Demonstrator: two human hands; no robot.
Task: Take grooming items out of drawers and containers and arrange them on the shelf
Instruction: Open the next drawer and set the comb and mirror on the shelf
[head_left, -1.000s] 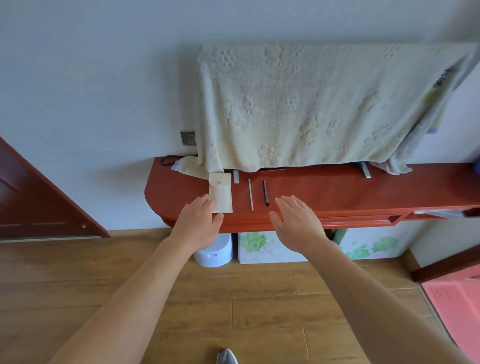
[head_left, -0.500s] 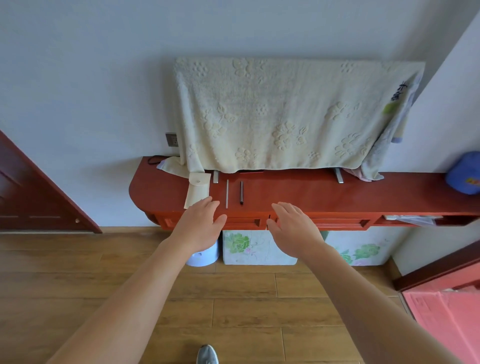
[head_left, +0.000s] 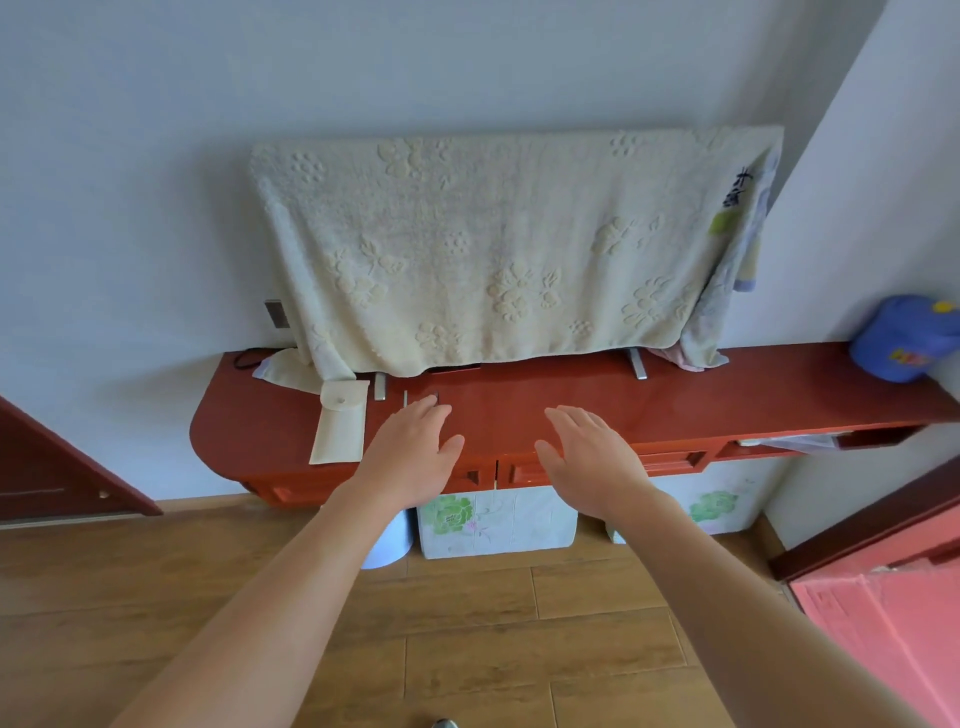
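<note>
Over the red shelf (head_left: 571, 387), in the head view, the left hand (head_left: 410, 457) and right hand (head_left: 592, 462) are held palm down, side by side and apart, with both bare arms stretched forward. The left fingers (head_left: 423, 415) are straight and pressed close together, thumb out to the side, holding nothing. The right fingers (head_left: 574, 421) are also straight, slightly fanned, and hold nothing. Whether either palm touches the wood cannot be told.

Just left of the left fingers a cream pouch (head_left: 340, 428) with a snap flap lies flat on the shelf. At the left fingertips are two thin grooming tools, a silver stick (head_left: 405, 399) and a dark stick (head_left: 436, 396), the dark one mostly hidden by the fingers.

Beyond both sets of fingers a pale flower-embossed towel (head_left: 493, 249) drapes over a flat upright thing on metal feet. Far right of the right fingers a blue cap (head_left: 904, 338) sits at the shelf's end.

Below the hands, drawer fronts (head_left: 670, 460) run under the shelf edge. Flower-printed boxes (head_left: 493, 519) and a pale blue tub (head_left: 384, 543) stand on the wooden floor (head_left: 467, 623).
</note>
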